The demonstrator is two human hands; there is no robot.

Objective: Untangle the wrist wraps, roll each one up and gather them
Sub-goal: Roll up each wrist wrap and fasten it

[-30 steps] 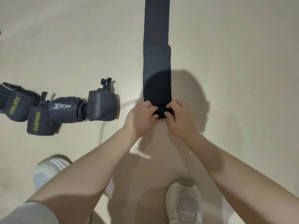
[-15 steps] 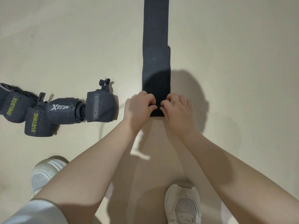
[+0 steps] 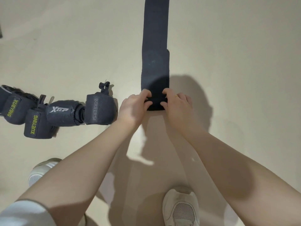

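- Pale beige smooth floor (image 3: 228,46) fills the view.
- Long dark navy fabric wrist wrap (image 3: 155,46) lies flat on it, running away from the person, its near end wound into a small roll (image 3: 155,107).
- Cluster of rolled dark wrist wraps (image 3: 48,116) printed XUEYING, XTEP and BOKEERSI sits at left, just beside the left hand.
- Two white mesh sneakers (image 3: 181,209) stand below.
- Left hand (image 3: 134,107) and right hand (image 3: 176,106) curl their fingers round the roll's ends.
- Gold ring (image 3: 176,96) on the right hand.

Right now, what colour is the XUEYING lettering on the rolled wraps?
Yellow-green on dark fabric, on the XUEYING lettering, clearest in the head view.
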